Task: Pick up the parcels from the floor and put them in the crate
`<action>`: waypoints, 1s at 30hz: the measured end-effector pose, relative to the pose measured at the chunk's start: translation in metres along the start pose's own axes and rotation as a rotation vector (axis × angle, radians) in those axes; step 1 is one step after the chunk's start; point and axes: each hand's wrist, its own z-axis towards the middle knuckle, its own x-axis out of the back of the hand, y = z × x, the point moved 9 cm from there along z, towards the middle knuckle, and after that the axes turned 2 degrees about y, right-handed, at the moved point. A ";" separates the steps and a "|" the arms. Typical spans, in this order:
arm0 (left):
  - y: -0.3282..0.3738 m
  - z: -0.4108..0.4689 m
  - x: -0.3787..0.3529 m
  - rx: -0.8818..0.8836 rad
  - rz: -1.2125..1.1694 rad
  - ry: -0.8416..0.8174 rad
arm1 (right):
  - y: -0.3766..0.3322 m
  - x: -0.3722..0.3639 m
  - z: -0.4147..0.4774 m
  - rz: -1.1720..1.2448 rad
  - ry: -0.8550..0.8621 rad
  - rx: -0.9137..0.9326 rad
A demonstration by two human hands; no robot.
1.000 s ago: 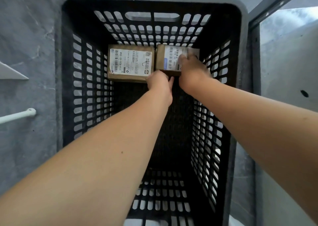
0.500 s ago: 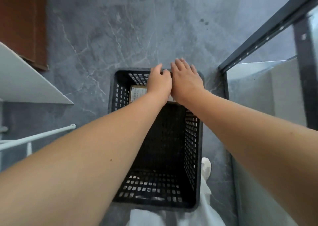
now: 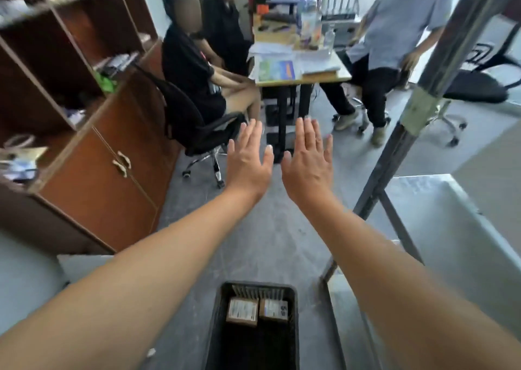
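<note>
while both hands hover empty, the crate (image 3: 293, 324) holds two parcels (image 3: 242, 311).

Left: a brown wooden cabinet (image 3: 93, 158), open shelves above and two doors below, its shelves holding blurred small items. Centre: a person in black clothing (image 3: 191, 67) seated on a black swivel chair (image 3: 180, 110) with a chrome wheeled base; a second person in black (image 3: 222, 22) just behind. A pale-topped desk (image 3: 304, 79) bears papers and clear plastic bottles (image 3: 308, 22). Right: a seated person in a light blue shirt (image 3: 394, 31), a slanted dark metal post (image 3: 394, 155), another black mesh chair (image 3: 476, 84).
</note>
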 end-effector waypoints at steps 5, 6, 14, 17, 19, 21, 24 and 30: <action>0.102 0.020 0.097 -0.246 0.087 0.121 | -0.042 0.151 0.017 -0.079 0.209 0.053; 0.115 0.023 0.113 -0.276 0.092 0.149 | -0.050 0.173 0.018 -0.100 0.233 0.062; 0.184 -0.006 0.179 -0.501 0.045 0.185 | -0.077 0.276 -0.033 -0.304 0.406 -0.044; 0.198 -0.036 0.184 -0.584 0.042 0.151 | -0.073 0.292 -0.072 -0.339 0.448 -0.118; 0.210 -0.058 0.181 -0.620 0.021 0.097 | -0.066 0.302 -0.102 -0.358 0.469 -0.184; 0.229 -0.084 0.176 -0.657 -0.014 0.032 | -0.058 0.313 -0.135 -0.396 0.472 -0.231; 0.267 -0.130 0.168 -0.734 -0.063 -0.036 | -0.035 0.343 -0.191 -0.433 0.508 -0.327; 0.373 -0.241 0.174 -0.957 -0.181 -0.103 | 0.020 0.432 -0.322 -0.485 0.617 -0.562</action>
